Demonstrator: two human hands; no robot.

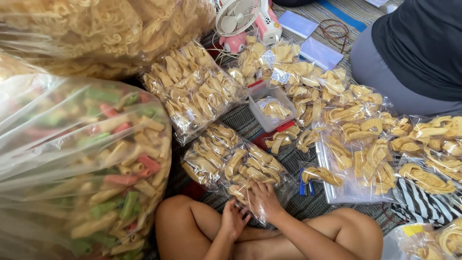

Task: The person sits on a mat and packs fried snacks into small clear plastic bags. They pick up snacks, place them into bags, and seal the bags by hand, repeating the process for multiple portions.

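Note:
I sit cross-legged on a woven mat. Both hands rest on a large clear plastic bag of small yellow snack packets [236,161] lying just in front of my knees. My right hand [264,200] lies flat on the near end of the bag, fingers spread over the plastic. Beside it, my left hand [233,219] touches the bag's near edge with curled fingers. A second big bag of the same packets [192,91] lies further back.
A huge bag of coloured tube crackers [82,159] fills the left. Many small yellow snack packets [356,125] cover the mat at right, around a clear plastic box [269,108]. A small pink and white fan [240,19] stands behind. Another person [414,53] sits top right.

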